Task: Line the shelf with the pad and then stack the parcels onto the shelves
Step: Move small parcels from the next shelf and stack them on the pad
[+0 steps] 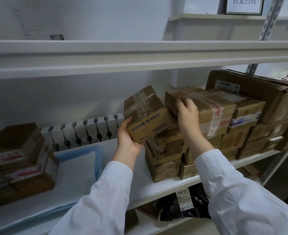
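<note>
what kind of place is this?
Likely a parcel pickup point or courier storeroom. White metal shelving carries stacks of taped cardboard parcels with shipping labels and handwritten codes, and a posted sign hangs on the wall above.

- Both arms reach forward and up, in white sleeves that end at the wrists.
- Left hand (128,137): palm up and turned inward, thumb raised on the near side, fingers cupped out of sight under what it holds.
- Right hand (188,116): higher, back toward the camera, wrist bent, fingers curled forward and down, blurred at the tips.
</note>
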Tool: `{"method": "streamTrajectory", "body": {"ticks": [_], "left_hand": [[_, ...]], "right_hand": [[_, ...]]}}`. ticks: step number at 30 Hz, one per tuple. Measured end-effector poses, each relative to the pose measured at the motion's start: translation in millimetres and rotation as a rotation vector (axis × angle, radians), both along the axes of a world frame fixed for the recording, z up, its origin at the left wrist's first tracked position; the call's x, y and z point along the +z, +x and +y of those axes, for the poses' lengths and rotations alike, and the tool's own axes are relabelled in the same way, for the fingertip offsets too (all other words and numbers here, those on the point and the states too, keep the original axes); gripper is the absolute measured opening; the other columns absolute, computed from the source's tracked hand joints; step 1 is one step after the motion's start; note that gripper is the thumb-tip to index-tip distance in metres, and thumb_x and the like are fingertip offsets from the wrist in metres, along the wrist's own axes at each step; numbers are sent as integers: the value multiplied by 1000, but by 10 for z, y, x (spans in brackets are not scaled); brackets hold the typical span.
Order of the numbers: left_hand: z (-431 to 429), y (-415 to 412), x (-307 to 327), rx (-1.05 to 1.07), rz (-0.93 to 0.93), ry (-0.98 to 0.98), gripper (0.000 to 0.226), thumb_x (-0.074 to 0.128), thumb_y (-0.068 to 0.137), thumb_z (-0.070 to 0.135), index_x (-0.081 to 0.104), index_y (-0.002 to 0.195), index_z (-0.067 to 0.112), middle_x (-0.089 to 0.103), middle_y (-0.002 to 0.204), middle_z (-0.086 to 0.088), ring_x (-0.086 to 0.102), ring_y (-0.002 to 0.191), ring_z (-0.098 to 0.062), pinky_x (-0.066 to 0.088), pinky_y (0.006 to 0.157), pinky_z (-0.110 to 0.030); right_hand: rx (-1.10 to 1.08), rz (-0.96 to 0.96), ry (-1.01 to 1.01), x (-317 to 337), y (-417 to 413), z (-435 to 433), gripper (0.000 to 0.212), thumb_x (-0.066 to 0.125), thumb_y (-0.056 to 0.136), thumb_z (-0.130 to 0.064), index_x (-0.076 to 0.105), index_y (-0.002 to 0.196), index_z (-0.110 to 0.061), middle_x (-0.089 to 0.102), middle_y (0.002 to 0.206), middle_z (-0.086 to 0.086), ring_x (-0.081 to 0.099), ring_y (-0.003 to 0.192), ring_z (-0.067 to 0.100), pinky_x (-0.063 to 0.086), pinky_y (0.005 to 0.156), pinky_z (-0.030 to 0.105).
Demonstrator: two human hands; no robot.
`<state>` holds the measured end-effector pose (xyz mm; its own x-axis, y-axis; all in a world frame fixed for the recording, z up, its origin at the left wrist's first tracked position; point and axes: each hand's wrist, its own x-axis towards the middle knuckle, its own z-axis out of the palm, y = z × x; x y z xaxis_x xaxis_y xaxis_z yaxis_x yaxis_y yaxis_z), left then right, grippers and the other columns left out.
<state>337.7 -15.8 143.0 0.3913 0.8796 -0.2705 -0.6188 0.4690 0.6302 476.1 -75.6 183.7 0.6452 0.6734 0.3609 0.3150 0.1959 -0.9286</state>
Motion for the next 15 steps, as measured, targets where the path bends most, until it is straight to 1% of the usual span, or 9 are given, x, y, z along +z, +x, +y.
{"method": "streamTrajectory", "body": {"ticks": [3,4,5,6,8,11,13,15], "left_hand": [[54,-123,-138,49,-95,-30,34,47,90,39,59,114,19,65,110,-14,60,101,-33,47,92,-42],[75,-162,-181,60,-112,-42,37,46,90,40,59,117,19,64,113,-15,59,105,-34,46,94,-43],[89,-198,-219,67,-127,-56,38,46,89,41,59,118,19,63,115,-15,59,105,-34,46,93,-44],[101,-237,-254,69,-144,-72,38,46,89,41,59,116,19,63,115,-15,58,105,-35,47,90,-44],[95,-306,-314,64,-175,-95,36,46,88,41,59,113,18,62,113,-16,57,102,-35,47,85,-43],[85,-418,-423,54,-195,-105,36,47,88,41,59,113,18,62,109,-15,57,100,-34,48,80,-44],[98,-507,-497,55,-180,-101,34,47,88,41,60,110,18,63,107,-15,58,98,-34,47,79,-43],[94,-562,-540,55,-153,-93,31,46,88,39,60,107,18,63,106,-14,57,97,-33,47,79,-43]], "right_hand": [[-2,-115,-204,-169,8,44,35,44,96,-22,52,130,-17,56,127,5,52,117,23,42,95,34],[-9,-180,-292,-231,3,59,39,45,94,-22,50,133,-18,52,132,8,50,120,27,41,98,36],[-26,-259,-392,-283,-2,70,43,47,92,-23,47,135,-19,47,136,11,47,123,32,39,102,41],[-50,-347,-502,-328,-15,78,47,49,91,-27,43,137,-20,43,139,14,43,125,36,36,105,44],[-102,-497,-662,-386,-55,84,57,51,89,-42,38,140,-20,38,143,16,35,129,40,28,108,45],[-145,-596,-758,-432,-132,94,79,50,81,-67,33,142,-20,31,147,17,27,135,38,20,110,45],[-144,-660,-837,-455,-176,130,90,47,75,-76,28,144,-21,26,149,18,22,137,38,17,111,46],[-133,-686,-896,-455,-163,149,97,46,71,-80,25,146,-23,22,151,20,19,139,39,15,112,47]]}}
